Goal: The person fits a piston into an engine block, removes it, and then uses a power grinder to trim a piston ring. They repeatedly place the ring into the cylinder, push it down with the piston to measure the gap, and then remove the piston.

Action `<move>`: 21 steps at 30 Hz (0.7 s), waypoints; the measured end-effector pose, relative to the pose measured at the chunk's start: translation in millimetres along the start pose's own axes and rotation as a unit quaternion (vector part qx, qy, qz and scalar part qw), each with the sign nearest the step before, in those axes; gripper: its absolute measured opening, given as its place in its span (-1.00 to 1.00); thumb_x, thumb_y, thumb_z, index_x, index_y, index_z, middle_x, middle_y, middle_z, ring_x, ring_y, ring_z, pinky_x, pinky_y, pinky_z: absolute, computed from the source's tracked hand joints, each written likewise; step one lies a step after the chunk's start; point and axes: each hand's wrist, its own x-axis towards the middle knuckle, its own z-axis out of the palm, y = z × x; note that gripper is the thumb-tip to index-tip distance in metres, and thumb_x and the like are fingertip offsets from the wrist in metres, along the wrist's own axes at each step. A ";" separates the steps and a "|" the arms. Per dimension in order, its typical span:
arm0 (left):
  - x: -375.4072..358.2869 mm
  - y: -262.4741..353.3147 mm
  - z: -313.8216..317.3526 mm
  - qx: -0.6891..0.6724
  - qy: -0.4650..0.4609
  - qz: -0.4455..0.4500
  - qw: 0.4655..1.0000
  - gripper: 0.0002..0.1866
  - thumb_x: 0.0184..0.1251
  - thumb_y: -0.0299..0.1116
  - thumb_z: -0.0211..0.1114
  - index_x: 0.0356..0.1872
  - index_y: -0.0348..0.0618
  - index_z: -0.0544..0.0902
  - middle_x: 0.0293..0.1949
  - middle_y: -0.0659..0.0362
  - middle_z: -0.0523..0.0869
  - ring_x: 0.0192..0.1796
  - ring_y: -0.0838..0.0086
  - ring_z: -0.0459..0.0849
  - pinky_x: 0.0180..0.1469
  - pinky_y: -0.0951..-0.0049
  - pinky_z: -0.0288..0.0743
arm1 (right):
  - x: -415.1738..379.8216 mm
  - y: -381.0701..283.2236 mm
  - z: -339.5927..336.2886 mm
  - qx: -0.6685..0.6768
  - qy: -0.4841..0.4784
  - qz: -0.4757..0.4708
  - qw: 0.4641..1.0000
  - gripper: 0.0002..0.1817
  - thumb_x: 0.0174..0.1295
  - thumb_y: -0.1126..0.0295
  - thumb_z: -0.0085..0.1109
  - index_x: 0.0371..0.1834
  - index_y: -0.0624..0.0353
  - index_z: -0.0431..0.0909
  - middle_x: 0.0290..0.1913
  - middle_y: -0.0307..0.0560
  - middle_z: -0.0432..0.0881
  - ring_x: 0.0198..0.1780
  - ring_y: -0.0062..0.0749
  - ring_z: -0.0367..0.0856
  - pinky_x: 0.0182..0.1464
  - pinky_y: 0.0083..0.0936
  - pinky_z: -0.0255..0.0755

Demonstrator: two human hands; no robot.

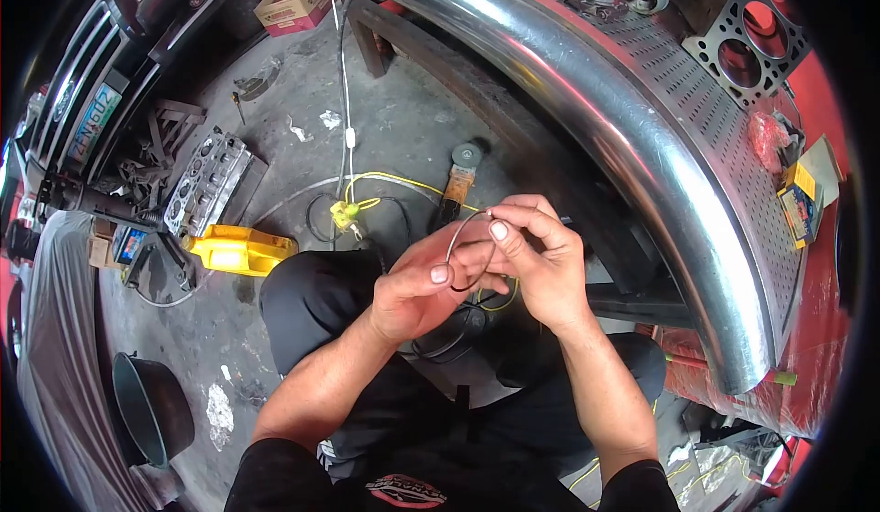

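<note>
A thin dark metal ring, which looks like a piston ring (453, 246), is held upright between my two hands above my lap. My right hand (550, 264) pinches its upper edge between thumb and forefinger. On the other side, my left hand (417, 283) has its thumb against the ring's left edge and its fingers behind it. Just beyond the hands, an angle grinder (460, 182) lies on the floor with its disc facing up. A yellow-green plug or connector (346, 214) with cords lies left of the grinder.
A bench with a rounded shiny metal edge (596, 90) curves along the right, bearing a head gasket (747, 49) and a small box (797, 205). At left are a cylinder head (206, 182), a yellow jug (240, 251), a dark bucket (151, 411) and a vehicle front (110, 63). Cords cross the floor.
</note>
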 end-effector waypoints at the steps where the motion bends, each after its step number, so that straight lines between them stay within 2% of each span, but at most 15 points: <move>1: 0.1 0.3 3.2 -0.012 -0.001 -0.003 1.000 -0.11 0.30 0.06 0.27 0.50 -0.37 0.28 0.40 -0.18 0.52 0.44 0.04 0.49 0.42 0.00 0.34 | -0.5 -4.1 2.6 0.043 0.007 0.034 0.998 -0.81 0.50 0.44 0.24 0.02 0.35 0.65 0.02 -0.14 0.56 -0.12 -0.48 0.75 -0.25 -0.58 0.62; 4: 0.4 1.8 3.2 0.013 0.016 -0.004 1.000 -0.22 0.42 0.00 0.22 0.48 -0.38 0.31 0.31 -0.19 0.61 0.38 0.03 0.57 0.36 0.02 0.43 | 1.8 4.8 -4.2 -0.016 0.022 -0.006 1.000 -0.82 0.50 0.44 0.23 0.03 0.32 0.64 -0.03 -0.15 0.65 -0.13 -0.49 0.75 -0.20 -0.56 0.65; 5: 0.1 3.0 1.3 0.032 0.025 -0.004 0.999 -0.27 0.47 -0.04 0.20 0.47 -0.38 0.32 0.27 -0.19 0.65 0.35 0.03 0.61 0.33 0.03 0.47 | 1.2 1.8 -6.6 -0.020 0.041 0.017 0.999 -0.84 0.50 0.45 0.23 0.01 0.31 0.65 -0.07 -0.16 0.69 -0.13 -0.52 0.75 -0.16 -0.57 0.64; 6: -0.9 4.2 -1.3 0.084 0.074 -0.003 0.994 -0.31 0.52 -0.08 0.18 0.47 -0.38 0.32 0.23 -0.16 0.67 0.30 0.08 0.65 0.29 0.09 0.51 | 1.6 -3.9 -6.9 -0.024 0.061 0.041 0.997 -0.85 0.50 0.45 0.23 -0.01 0.30 0.66 -0.11 -0.16 0.74 -0.13 -0.54 0.74 -0.13 -0.57 0.64; 7: -1.9 5.4 -4.9 0.136 0.123 -0.003 0.983 -0.36 0.57 -0.13 0.16 0.48 -0.38 0.32 0.19 -0.13 0.70 0.24 0.13 0.70 0.24 0.16 0.56 | 4.3 6.6 -11.8 -0.059 0.071 -0.038 0.995 -0.85 0.49 0.46 0.23 -0.01 0.30 0.67 -0.19 -0.13 0.78 -0.17 -0.57 0.73 -0.09 -0.58 0.62; 8: -2.0 5.3 -8.6 0.187 0.170 -0.003 0.967 -0.40 0.62 -0.17 0.14 0.48 -0.38 0.32 0.15 -0.11 0.73 0.19 0.18 0.74 0.19 0.22 0.61 | 3.6 5.6 -12.7 -0.059 0.079 -0.022 0.995 -0.85 0.49 0.46 0.23 -0.01 0.31 0.67 -0.22 -0.13 0.78 -0.18 -0.58 0.73 -0.09 -0.59 0.62; 9: -0.9 3.6 -11.9 0.181 0.212 0.013 0.960 -0.43 0.61 -0.26 0.22 0.46 -0.38 0.32 0.09 -0.07 0.76 0.08 0.25 0.78 0.08 0.30 0.66 | 2.2 3.3 -12.8 -0.058 0.087 -0.005 0.995 -0.85 0.49 0.47 0.24 -0.01 0.32 0.66 -0.24 -0.12 0.78 -0.19 -0.58 0.73 -0.08 -0.59 0.61; 10: -2.5 -1.0 -9.7 0.246 0.235 0.048 0.939 -0.38 0.55 -0.27 0.29 0.47 -0.39 0.31 0.08 -0.05 0.76 0.07 0.25 0.78 0.08 0.29 0.66 | 1.0 1.6 -12.5 -0.057 0.093 0.012 0.994 -0.84 0.48 0.47 0.24 -0.01 0.34 0.66 -0.26 -0.12 0.78 -0.20 -0.59 0.73 -0.08 -0.59 0.61; 12: -2.7 -7.9 2.8 0.375 0.274 0.118 0.878 -0.27 0.42 -0.30 0.44 0.47 -0.40 0.30 0.07 -0.01 0.76 0.06 0.25 0.77 0.08 0.28 0.66 | 0.5 3.0 -11.8 -0.062 0.099 0.024 0.993 -0.84 0.48 0.49 0.23 -0.01 0.35 0.67 -0.29 -0.09 0.78 -0.24 -0.56 0.74 -0.12 -0.59 0.61; 13: -0.4 -5.1 8.1 0.536 0.258 0.155 0.789 -0.04 0.11 -0.32 0.64 0.50 -0.38 0.28 0.15 -0.03 0.71 0.13 0.13 0.71 0.15 0.22 0.62 | 0.5 5.8 -11.7 -0.059 0.101 0.023 0.993 -0.85 0.48 0.50 0.22 -0.01 0.35 0.67 -0.28 -0.08 0.79 -0.24 -0.55 0.74 -0.13 -0.58 0.61; 16: 11.7 1.5 20.8 0.761 0.193 0.182 0.592 0.09 -0.09 -0.31 0.70 0.52 -0.34 0.27 0.26 -0.07 0.61 0.26 -0.03 0.58 0.24 0.15 0.55 | -0.3 8.5 -10.6 -0.066 0.098 0.038 0.992 -0.84 0.47 0.51 0.22 0.01 0.35 0.68 -0.27 -0.05 0.80 -0.24 -0.52 0.75 -0.16 -0.58 0.61; 17: 12.4 -1.1 18.4 0.743 0.184 0.172 0.620 0.08 -0.12 -0.35 0.69 0.50 -0.34 0.30 0.28 -0.11 0.56 0.28 -0.10 0.50 0.27 0.09 0.50 | -0.1 8.8 -9.8 -0.071 0.092 0.046 0.992 -0.83 0.47 0.51 0.23 0.01 0.36 0.68 -0.27 -0.05 0.80 -0.24 -0.52 0.75 -0.16 -0.59 0.61; 20: 13.1 -2.6 6.4 0.744 0.186 0.198 0.610 0.00 -0.13 -0.37 0.68 0.43 -0.34 0.36 0.18 -0.10 0.59 0.22 -0.06 0.53 0.23 0.08 0.52 | 0.3 11.0 -8.6 -0.050 0.068 0.038 0.996 -0.79 0.47 0.48 0.25 0.06 0.37 0.68 -0.26 -0.04 0.80 -0.23 -0.50 0.76 -0.15 -0.56 0.61; 21: 13.9 -1.4 10.9 0.727 0.200 0.184 0.631 -0.10 -0.12 -0.42 0.66 0.33 -0.33 0.41 0.09 -0.08 0.60 0.15 -0.04 0.55 0.18 0.09 0.53 | 0.6 10.4 -8.7 -0.053 0.062 0.041 0.996 -0.78 0.47 0.48 0.26 0.07 0.37 0.68 -0.26 -0.05 0.79 -0.22 -0.49 0.76 -0.14 -0.55 0.61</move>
